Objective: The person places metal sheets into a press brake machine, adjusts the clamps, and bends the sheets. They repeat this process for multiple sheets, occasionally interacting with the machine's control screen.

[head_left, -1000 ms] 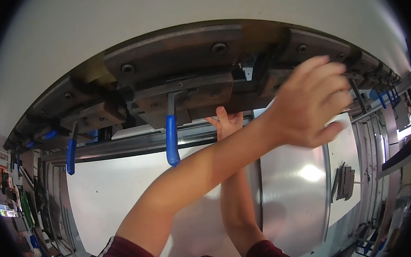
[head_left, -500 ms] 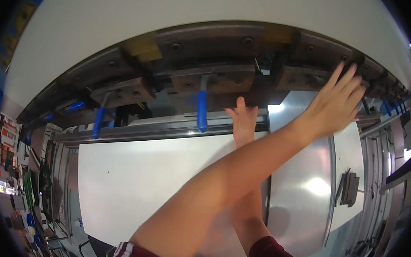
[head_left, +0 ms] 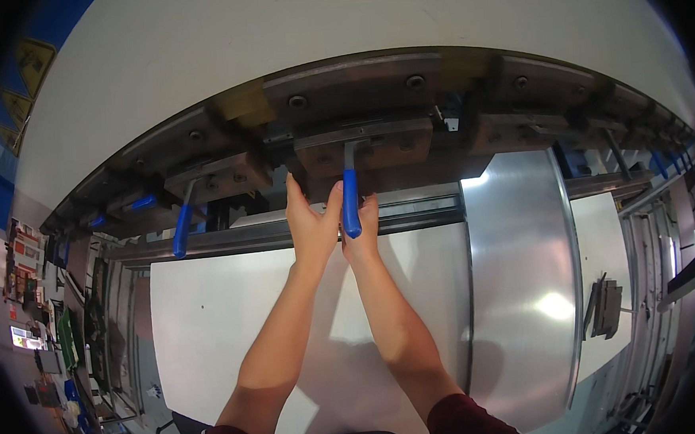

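Both arms reach forward to a dark metal tool bar (head_left: 424,172) held under a row of clamp blocks (head_left: 403,142). My left hand (head_left: 312,229) is at the bar's left end, its forefinger and thumb stretched upward and apart in a V; the thumb meets the bar's lower edge. Close beside it, my right hand (head_left: 366,230) is under the bar, partly behind a lever with a blue handle (head_left: 351,205). That handle hangs down between the two hands. The right fingertips are mostly hidden, so their grip does not show.
Another blue-handled lever (head_left: 182,229) hangs to the left. Below lie a white board (head_left: 219,328) and, to its right, a shiny metal sheet (head_left: 518,270). Dark metal pieces (head_left: 605,306) rest at the far right. A long metal rail (head_left: 245,237) runs behind the board.
My left arm has uncrossed from over the right one, bringing its hand from the right-hand clamps back to the middle. My right hand has shifted left along the bar.
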{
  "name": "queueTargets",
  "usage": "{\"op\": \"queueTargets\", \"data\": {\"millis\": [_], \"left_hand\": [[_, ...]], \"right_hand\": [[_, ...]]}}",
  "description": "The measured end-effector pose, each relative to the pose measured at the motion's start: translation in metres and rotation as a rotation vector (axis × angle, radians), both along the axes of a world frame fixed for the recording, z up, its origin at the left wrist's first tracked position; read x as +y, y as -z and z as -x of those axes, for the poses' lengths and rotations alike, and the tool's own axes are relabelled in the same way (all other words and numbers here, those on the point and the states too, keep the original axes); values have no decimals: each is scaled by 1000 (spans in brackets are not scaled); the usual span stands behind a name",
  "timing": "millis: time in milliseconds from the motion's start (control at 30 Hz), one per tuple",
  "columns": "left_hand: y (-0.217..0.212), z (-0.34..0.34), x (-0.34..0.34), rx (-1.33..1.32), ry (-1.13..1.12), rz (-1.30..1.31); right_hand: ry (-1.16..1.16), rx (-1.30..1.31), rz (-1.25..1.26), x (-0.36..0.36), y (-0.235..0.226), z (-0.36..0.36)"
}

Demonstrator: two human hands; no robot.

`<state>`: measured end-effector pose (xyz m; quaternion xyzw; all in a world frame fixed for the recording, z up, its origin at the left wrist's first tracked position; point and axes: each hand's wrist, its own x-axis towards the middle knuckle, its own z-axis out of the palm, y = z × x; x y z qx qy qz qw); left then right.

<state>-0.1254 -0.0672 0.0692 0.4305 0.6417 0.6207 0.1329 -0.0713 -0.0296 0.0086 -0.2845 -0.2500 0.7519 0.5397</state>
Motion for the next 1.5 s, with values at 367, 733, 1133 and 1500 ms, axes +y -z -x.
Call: {"op": "queueTargets", "data": {"millis": [367,733,1133,1500], "left_hand": [[-14,-2,-17,220,-132,-18],[-132,-33,33,360,278,-943],[-121,-122,121,793,-195,-976],[-81,-85,49,709,104,-784]], "right_hand": [[67,46,23,3,5,7],[67,96,35,-3,-5,2],[72,-199,97,-9,-22,0],[-217,109,-254,13,-14,-60]]}}
